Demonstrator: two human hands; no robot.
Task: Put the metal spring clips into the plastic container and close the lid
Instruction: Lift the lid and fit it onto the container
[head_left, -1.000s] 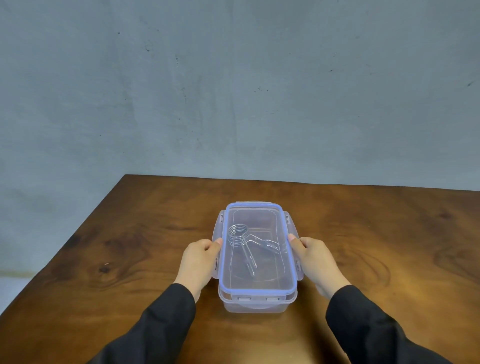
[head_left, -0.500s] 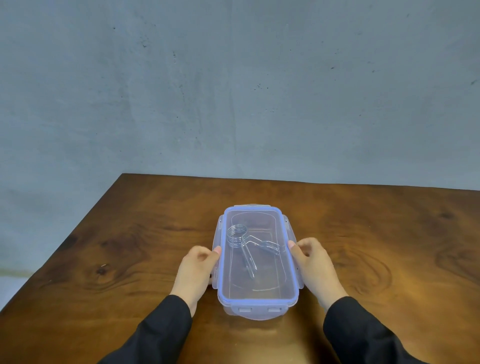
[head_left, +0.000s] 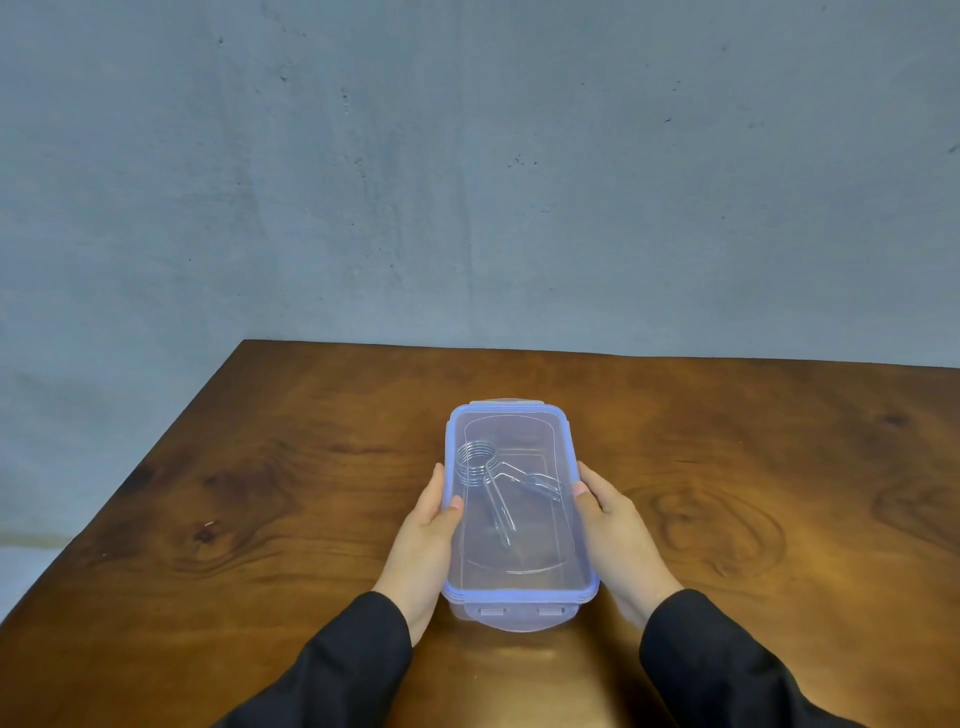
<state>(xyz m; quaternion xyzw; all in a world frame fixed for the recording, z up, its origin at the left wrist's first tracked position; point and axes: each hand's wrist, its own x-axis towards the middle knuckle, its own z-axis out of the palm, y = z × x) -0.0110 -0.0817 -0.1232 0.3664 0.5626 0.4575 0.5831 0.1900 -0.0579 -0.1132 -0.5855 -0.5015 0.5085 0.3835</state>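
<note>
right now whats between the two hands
In the head view, the lidded container sits between the left hand and right hand, both pressed to its long sides. A spring clip shows through the clear lid.

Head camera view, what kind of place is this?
Probably a plain recording setup rather than a lived-in room: a bare wooden table against an unfinished grey wall, holding only the plastic container.

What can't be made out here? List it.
Head view only:
- Side latches of the plastic container: covered by the left hand and right hand, so locked or not is unclear.
- Number of metal spring clips: blurred through the translucent lid.
- Far latch: too small to judge.
</note>
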